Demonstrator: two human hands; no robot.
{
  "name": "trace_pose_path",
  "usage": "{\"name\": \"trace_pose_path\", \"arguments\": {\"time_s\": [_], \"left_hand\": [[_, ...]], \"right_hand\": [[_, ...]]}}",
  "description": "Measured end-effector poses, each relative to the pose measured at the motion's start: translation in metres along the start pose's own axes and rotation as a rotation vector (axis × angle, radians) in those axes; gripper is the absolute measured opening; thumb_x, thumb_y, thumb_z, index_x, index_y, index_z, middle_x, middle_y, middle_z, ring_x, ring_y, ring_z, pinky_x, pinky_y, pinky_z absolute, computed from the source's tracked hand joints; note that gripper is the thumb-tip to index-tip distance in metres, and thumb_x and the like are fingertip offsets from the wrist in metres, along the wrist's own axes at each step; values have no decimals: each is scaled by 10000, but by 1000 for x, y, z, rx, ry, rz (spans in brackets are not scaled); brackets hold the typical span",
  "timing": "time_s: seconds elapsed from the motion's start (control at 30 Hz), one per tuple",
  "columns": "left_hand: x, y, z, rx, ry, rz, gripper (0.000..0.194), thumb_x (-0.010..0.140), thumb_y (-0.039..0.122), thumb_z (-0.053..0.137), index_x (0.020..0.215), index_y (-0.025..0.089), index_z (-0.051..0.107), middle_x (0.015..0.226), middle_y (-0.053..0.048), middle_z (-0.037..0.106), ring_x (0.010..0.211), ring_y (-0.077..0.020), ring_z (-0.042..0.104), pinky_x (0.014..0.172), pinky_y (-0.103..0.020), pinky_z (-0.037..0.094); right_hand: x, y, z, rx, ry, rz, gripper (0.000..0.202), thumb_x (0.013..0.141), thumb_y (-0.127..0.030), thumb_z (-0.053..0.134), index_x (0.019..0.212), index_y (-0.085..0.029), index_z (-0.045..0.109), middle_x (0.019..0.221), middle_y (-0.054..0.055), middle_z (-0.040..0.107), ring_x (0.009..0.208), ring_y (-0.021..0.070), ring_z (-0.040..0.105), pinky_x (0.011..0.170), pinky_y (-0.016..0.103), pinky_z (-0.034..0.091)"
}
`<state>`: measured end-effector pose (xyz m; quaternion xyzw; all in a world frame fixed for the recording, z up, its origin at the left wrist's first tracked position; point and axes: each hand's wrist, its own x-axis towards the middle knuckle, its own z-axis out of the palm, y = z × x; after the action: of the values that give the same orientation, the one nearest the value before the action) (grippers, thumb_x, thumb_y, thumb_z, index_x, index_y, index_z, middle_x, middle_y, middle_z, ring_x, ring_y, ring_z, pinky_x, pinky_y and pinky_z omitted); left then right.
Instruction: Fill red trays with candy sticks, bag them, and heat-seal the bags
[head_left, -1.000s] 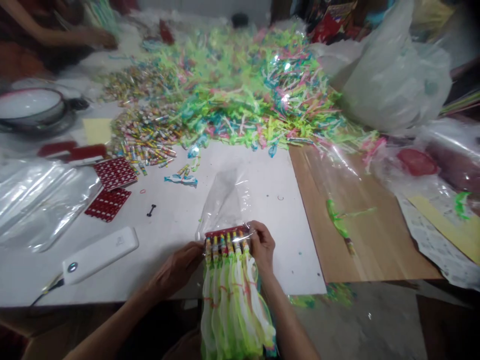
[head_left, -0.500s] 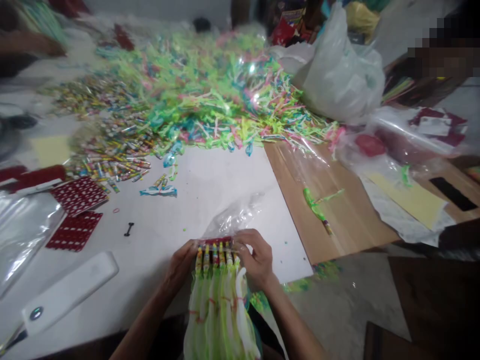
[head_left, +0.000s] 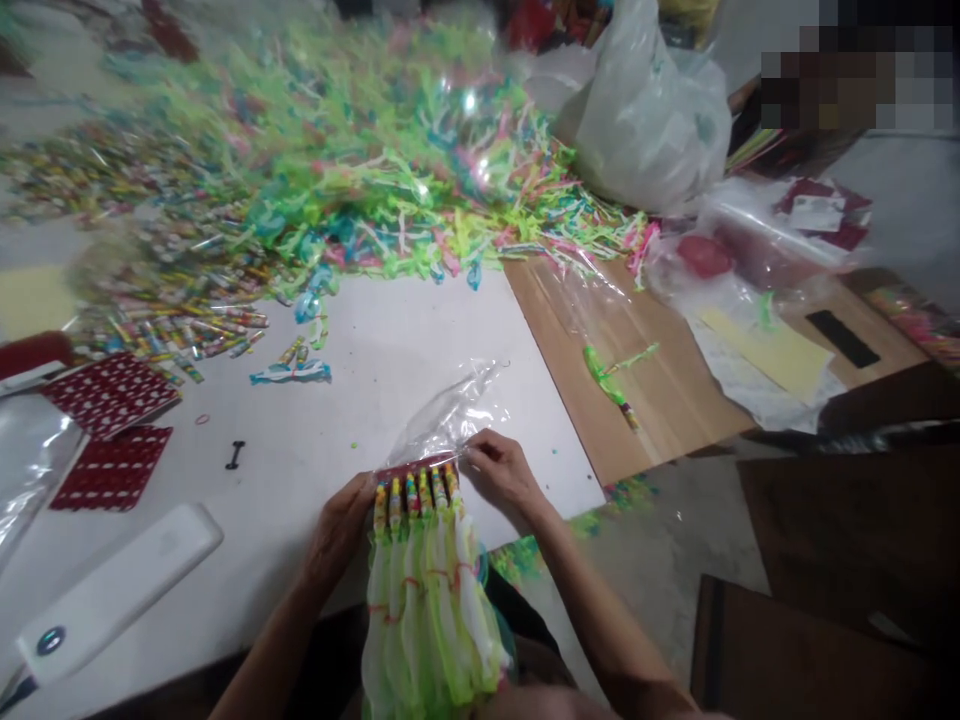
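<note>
A row of small printed tubes (head_left: 416, 495) with long pale green and white plastic tails (head_left: 420, 610) lies side by side at the table's front edge, the tails hanging towards me. Their upper ends meet a dark red card strip (head_left: 409, 467). My left hand (head_left: 337, 530) is closed on the left edge of this card, its fingertips partly hidden. Just right of the row, my right hand (head_left: 504, 468) pinches the edge of a clear plastic bag (head_left: 450, 410), which spreads out flat beyond the card. Thin red bands cross the tails.
A big heap of green, pink and blue plastic strips (head_left: 420, 190) covers the back, with loose printed tubes (head_left: 187, 290) at its left. Patterned red cards (head_left: 112, 470) and a white handheld device (head_left: 127, 590) lie left. A brown cardboard sheet (head_left: 675, 410) and white plastic bag (head_left: 652, 130) are right.
My view has shifted, so the scene sits further left and higher. My right hand has moved from the row's end to the bag's edge, uncovering more of the card and tubes.
</note>
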<state>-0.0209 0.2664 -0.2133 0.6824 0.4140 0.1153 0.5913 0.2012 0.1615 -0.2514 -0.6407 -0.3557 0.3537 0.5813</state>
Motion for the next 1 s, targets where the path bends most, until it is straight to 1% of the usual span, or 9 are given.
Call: {"name": "trace_pose_path", "arguments": {"time_s": [0.13, 0.2, 0.27, 0.43, 0.53, 0.67, 0.83, 0.9, 1.0], "left_hand": [[-1, 7, 1, 33, 26, 15, 435, 897, 507, 405, 980, 143, 628, 941, -60, 655, 922, -217, 570, 795, -291, 463], [-1, 9, 1, 59, 34, 13, 428, 892, 494, 406, 967, 139, 633, 924, -60, 659, 916, -218, 572, 805, -296, 463], [0, 9, 0, 81, 36, 14, 423, 888, 486, 403, 952, 140, 637, 916, -59, 664, 899, -217, 574, 811, -303, 463], [-1, 10, 1, 114, 60, -5, 403, 866, 483, 411, 898, 163, 653, 886, -45, 684, 864, -219, 591, 803, -316, 471], [-2, 11, 1, 126, 79, -8, 420, 862, 492, 403, 895, 166, 666, 882, -44, 696, 863, -221, 605, 807, -322, 482], [0, 4, 1, 152, 90, -2, 453, 861, 511, 398, 941, 170, 685, 917, -44, 712, 870, -222, 620, 827, -333, 495], [-4, -10, 3, 195, 162, 35, 478, 881, 523, 385, 1011, 173, 683, 1018, -63, 714, 946, -229, 634, 850, -321, 501], [-12, -15, 6, 235, 213, 16, 478, 894, 517, 377, 1042, 173, 675, 1050, -70, 712, 964, -234, 640, 851, -321, 504], [-27, -23, 8, 308, 239, 0, 460, 907, 493, 365, 1070, 178, 657, 992, -65, 727, 892, -231, 670, 777, -316, 524]], "right_hand": [[-8, -12, 10, 53, 45, 44, 178, 805, -340, 575, 735, -181, 613, 588, -19, 593, 579, 138, 570, 585, 257, 469], [-12, -20, 15, 18, 102, -9, 159, 827, -323, 554, 776, -185, 614, 639, -5, 613, 611, 146, 591, 598, 260, 487], [-18, -27, 16, -79, 127, -120, 117, 836, -280, 552, 831, -189, 626, 768, 24, 652, 703, 159, 617, 646, 269, 508], [-38, -43, 13, -341, -26, -395, 252, 897, -154, 443, 1070, -217, 614, 1022, 72, 671, 953, 186, 629, 827, 326, 531], [-47, -49, 11, -413, -83, -454, 305, 915, -126, 407, 1155, -219, 570, 1088, 88, 652, 1026, 186, 611, 864, 330, 530], [-41, -42, 4, -421, -33, -419, 224, 911, -154, 442, 1059, -211, 599, 969, 69, 666, 897, 173, 635, 787, 292, 532], [-19, -16, 1, -361, 51, -309, 134, 878, -203, 496, 904, -196, 627, 868, 44, 666, 780, 164, 620, 698, 269, 504], [-22, -6, 5, -316, 32, -235, 117, 876, -242, 514, 859, -194, 620, 813, 28, 659, 727, 159, 611, 656, 258, 493], [-40, 2, 11, -261, 19, -130, 120, 880, -278, 522, 832, -197, 597, 739, 5, 639, 674, 152, 598, 629, 250, 481]]}}
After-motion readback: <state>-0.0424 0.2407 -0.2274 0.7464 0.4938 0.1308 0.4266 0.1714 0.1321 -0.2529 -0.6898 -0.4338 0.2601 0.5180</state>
